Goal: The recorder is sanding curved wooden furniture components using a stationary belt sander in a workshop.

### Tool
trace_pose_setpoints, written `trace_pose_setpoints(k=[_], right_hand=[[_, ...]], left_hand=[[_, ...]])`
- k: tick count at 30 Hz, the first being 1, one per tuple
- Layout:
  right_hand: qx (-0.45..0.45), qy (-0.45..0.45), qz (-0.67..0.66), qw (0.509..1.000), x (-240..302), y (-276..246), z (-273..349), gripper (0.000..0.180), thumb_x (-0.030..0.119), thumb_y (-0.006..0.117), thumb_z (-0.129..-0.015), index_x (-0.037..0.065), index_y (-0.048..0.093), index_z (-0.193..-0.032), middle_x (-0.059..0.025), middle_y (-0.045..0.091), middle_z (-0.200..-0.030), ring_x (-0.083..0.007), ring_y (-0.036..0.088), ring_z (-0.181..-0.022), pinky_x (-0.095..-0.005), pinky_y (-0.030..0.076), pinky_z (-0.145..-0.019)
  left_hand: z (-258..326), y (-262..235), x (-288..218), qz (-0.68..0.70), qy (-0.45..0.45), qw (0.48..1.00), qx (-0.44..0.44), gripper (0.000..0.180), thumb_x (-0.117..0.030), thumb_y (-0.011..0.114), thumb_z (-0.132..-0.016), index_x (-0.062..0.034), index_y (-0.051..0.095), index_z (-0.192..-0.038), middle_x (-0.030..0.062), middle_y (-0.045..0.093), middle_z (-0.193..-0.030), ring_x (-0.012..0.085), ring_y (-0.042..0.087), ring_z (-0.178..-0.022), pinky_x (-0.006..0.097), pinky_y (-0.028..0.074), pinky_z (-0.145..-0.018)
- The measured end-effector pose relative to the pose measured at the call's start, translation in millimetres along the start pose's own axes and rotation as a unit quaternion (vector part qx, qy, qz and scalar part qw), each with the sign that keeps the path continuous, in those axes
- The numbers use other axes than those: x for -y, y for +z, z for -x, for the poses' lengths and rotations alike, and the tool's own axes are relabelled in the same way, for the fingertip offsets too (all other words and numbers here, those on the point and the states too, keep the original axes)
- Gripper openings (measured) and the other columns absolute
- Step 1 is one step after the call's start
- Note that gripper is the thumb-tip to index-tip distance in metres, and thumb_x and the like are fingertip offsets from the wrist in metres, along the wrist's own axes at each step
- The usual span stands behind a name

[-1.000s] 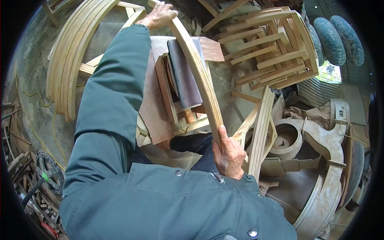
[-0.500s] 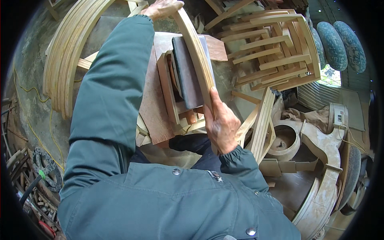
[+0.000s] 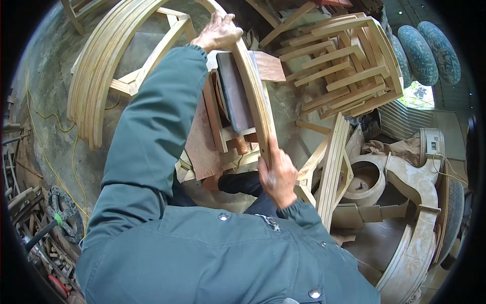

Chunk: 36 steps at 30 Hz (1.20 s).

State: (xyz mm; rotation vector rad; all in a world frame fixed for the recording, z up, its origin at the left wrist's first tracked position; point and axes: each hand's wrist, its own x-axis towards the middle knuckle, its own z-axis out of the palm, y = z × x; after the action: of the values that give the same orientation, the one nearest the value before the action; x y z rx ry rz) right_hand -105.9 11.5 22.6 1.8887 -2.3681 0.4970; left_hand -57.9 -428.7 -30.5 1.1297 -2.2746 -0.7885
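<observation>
Cluttered woodshop floor, stacked curved wood strips (image 3: 96, 76) far left. Left hand (image 3: 218, 31) clamps the far end of a curved wooden slat (image 3: 258, 96); right hand (image 3: 277, 175) grips its near end over a dark sanding belt (image 3: 235, 91).

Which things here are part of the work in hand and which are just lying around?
In use: left hand, right hand, curved wooden strip, dark sanding block.
Lying about: stack of bent wood hoops, slatted wooden frames, yellow cord.
</observation>
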Motion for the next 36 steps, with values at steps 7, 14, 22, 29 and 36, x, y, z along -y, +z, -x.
trace_pose_setpoints(k=[7, 14, 22, 29, 36], right_hand=[[-0.007, -0.001, 0.004, 1.000, -5, -23, 43, 0.073, 0.013, 0.079, -0.084, 0.010, 0.054, -0.152, -0.0094, 0.060, -0.076, -0.0277, 0.060, -0.065, -0.0407, 0.051, -0.062], [-0.034, -0.009, 0.009, 0.999, -7, -2, -40, 0.068, 0.019, 0.075, -0.090, 0.016, 0.052, -0.154, -0.0097, 0.063, -0.082, -0.0290, 0.066, -0.073, -0.0437, 0.052, -0.064], [-0.063, -0.029, 0.017, 0.997, -3, 35, -114, 0.067, 0.024, 0.073, -0.092, 0.020, 0.052, -0.155, -0.0100, 0.064, -0.080, -0.0291, 0.067, -0.073, -0.0442, 0.053, -0.065], [-0.106, -0.073, 0.051, 0.990, 3, 45, -127, 0.058, 0.021, 0.072, -0.091, 0.014, 0.060, -0.147, -0.0093, 0.064, -0.079, -0.0282, 0.062, -0.070, -0.0411, 0.050, -0.067], [-0.120, -0.051, 0.021, 0.991, -13, 39, -48, 0.063, 0.015, 0.073, -0.086, 0.012, 0.059, -0.148, -0.0120, 0.071, -0.095, -0.0306, 0.062, -0.074, -0.0412, 0.050, -0.069]], left_hand=[[29, 9, -26, 0.030, 0.007, 0.999, 0.019, 0.080, -0.045, 0.051, -0.096, 0.0031, 0.034, -0.158, 0.0346, 0.027, -0.163, 0.0503, 0.017, -0.156, 0.051, 0.022, -0.128], [-26, 63, 9, 0.042, 0.017, 0.997, -0.056, 0.049, -0.042, 0.052, -0.102, -0.0160, 0.062, -0.142, 0.0256, 0.028, -0.167, 0.0533, 0.014, -0.155, 0.058, 0.020, -0.128], [-30, -24, -21, 0.063, -0.102, 0.992, 0.034, 0.092, -0.040, 0.063, -0.085, -0.0053, 0.030, -0.163, 0.0314, 0.023, -0.166, 0.0493, 0.026, -0.153, 0.057, 0.027, -0.125], [-39, -18, -8, 0.096, -0.149, 0.984, 0.012, 0.099, -0.038, 0.066, -0.081, -0.0062, 0.025, -0.165, 0.0283, 0.026, -0.167, 0.0439, 0.024, -0.155, 0.058, 0.024, -0.125], [45, -1, -25, 0.142, 0.159, 0.975, -0.068, 0.095, -0.043, 0.055, -0.088, -0.0003, 0.018, -0.165, 0.0336, 0.023, -0.166, 0.0514, 0.011, -0.157, 0.068, 0.006, -0.125]])
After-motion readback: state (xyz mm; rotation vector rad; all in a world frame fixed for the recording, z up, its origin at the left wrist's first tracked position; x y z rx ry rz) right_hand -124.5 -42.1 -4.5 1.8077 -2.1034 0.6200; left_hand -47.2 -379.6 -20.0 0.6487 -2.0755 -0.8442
